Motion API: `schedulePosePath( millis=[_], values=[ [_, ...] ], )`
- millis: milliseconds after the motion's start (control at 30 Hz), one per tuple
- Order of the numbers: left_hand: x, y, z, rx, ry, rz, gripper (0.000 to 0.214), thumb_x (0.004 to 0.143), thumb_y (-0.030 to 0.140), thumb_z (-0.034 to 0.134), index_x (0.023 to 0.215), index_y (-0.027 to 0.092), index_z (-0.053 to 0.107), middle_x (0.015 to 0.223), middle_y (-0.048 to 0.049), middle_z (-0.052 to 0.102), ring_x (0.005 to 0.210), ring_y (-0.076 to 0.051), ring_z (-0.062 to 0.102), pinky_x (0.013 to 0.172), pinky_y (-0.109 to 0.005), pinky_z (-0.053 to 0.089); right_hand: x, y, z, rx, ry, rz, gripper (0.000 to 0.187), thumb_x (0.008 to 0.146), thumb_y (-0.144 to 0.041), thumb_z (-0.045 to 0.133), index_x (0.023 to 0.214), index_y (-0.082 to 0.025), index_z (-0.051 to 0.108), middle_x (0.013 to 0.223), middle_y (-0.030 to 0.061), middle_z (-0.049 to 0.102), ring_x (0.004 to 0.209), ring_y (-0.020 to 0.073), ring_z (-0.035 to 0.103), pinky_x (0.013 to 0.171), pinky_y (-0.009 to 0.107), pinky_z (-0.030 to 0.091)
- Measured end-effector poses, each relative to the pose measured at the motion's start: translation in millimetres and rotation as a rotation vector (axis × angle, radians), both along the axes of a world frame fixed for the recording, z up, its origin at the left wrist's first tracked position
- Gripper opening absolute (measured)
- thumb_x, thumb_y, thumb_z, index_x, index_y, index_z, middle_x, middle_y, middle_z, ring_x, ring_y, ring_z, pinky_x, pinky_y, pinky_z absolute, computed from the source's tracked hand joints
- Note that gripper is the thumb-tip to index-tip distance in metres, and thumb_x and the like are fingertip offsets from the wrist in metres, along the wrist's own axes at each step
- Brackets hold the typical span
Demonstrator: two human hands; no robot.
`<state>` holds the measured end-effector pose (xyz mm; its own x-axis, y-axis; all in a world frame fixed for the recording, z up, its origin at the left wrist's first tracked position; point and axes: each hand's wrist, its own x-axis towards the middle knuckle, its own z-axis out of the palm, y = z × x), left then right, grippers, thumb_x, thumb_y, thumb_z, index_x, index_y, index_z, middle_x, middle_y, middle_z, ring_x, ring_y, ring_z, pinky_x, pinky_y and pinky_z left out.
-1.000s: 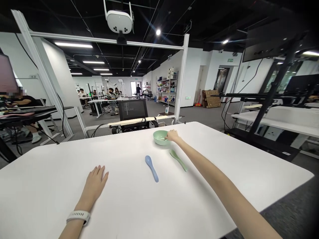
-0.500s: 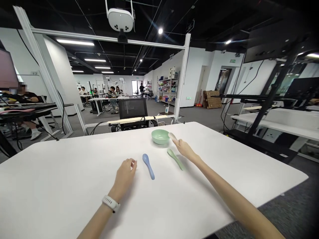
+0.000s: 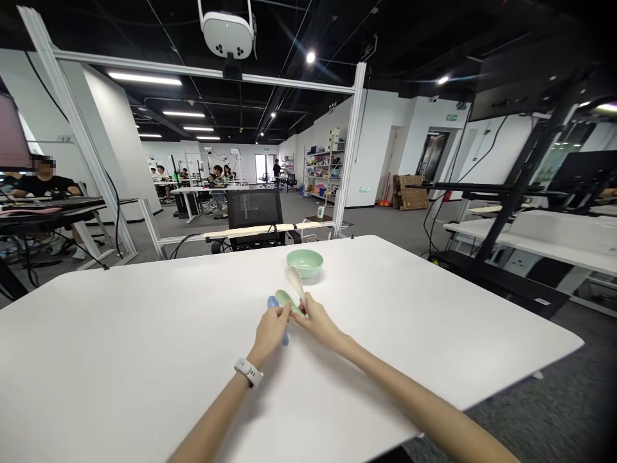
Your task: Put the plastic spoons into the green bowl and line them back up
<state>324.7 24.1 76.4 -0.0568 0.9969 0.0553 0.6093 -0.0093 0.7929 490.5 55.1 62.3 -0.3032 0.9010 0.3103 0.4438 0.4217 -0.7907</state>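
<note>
Right hand [image 3: 319,321] is closed on the handle of a cream plastic spoon [image 3: 295,281], bowl end up, long axis tilted toward the mint-green bowl [image 3: 304,263], which sits just beyond it, not touching. Left hand [image 3: 272,331] is half curled just beside the right, over a green spoon [image 3: 284,300] and a blue spoon [image 3: 273,302] on the white table [image 3: 144,334] (fingers overlap both, so grip on either can't be confirmed). Green spoon's long axis points toward the right hand; blue spoon's handle runs under the left.
</note>
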Motion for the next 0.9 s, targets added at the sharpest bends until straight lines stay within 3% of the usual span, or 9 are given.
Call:
schedulePosePath(
  millis=[133,300,467,567,800,900],
  values=[
    [-21,1,2.0,0.003,0.012,0.087,0.055,0.099,0.062,0.033,0.075,0.023,0.063,0.085,-0.0092,0.078,0.081,-0.024,0.071,0.074,-0.033,0.048,-31,-16,2.9,-0.046,-0.001,0.108,0.036,0.088,-0.042,0.071,0.089,-0.029,0.037,0.080,-0.0037,0.060,0.071,0.0192,0.059,0.065,0.031,0.045],
    [-65,-8,14.8,-0.025,0.157,0.269,0.043,0.099,0.049,0.035,0.076,0.024,0.062,0.087,-0.0105,0.078,0.086,-0.027,0.071,0.073,-0.035,0.044,-50,-21,7.0,0.057,-0.190,-0.079,0.041,0.095,-0.054,0.070,0.087,-0.028,0.039,0.090,0.0046,0.062,0.090,0.0272,0.064,0.080,0.038,0.049],
    [-68,-14,13.4,-0.063,0.277,0.271,0.037,0.096,0.039,0.042,0.071,0.024,0.064,0.081,-0.0114,0.078,0.083,-0.028,0.072,0.070,-0.035,0.040,-58,-19,-5.9,0.081,-0.364,-0.094,0.019,0.096,-0.020,0.062,0.093,-0.027,0.044,0.100,0.0091,0.067,0.097,0.0283,0.067,0.087,0.038,0.048],
    [-52,-8,6.2,-0.052,0.312,0.214,0.036,0.095,0.034,0.044,0.072,0.023,0.068,0.083,-0.0117,0.079,0.081,-0.026,0.073,0.069,-0.035,0.040,-41,-12,-9.9,0.082,-0.328,-0.113,0.018,0.094,-0.013,0.056,0.094,-0.026,0.043,0.098,0.0078,0.068,0.093,0.0262,0.068,0.083,0.035,0.047],
    [-18,11,-8.9,0.033,0.359,0.124,0.041,0.096,0.031,0.043,0.072,0.020,0.074,0.089,-0.0189,0.081,0.106,-0.034,0.070,0.083,-0.039,0.044,52,3,-11.1,0.065,-0.229,-0.246,0.022,0.093,-0.021,0.056,0.087,-0.029,0.036,0.081,0.0001,0.063,0.073,0.0210,0.061,0.067,0.030,0.043],
    [-11,11,-14.1,0.057,0.385,0.117,0.045,0.098,0.031,0.040,0.076,0.019,0.076,0.093,-0.0192,0.081,0.109,-0.035,0.068,0.088,-0.042,0.045,75,6,-18.8,0.030,-0.205,-0.299,0.023,0.091,-0.024,0.056,0.085,-0.030,0.035,0.080,-0.0001,0.062,0.070,0.0210,0.060,0.066,0.031,0.043]
  ],
)
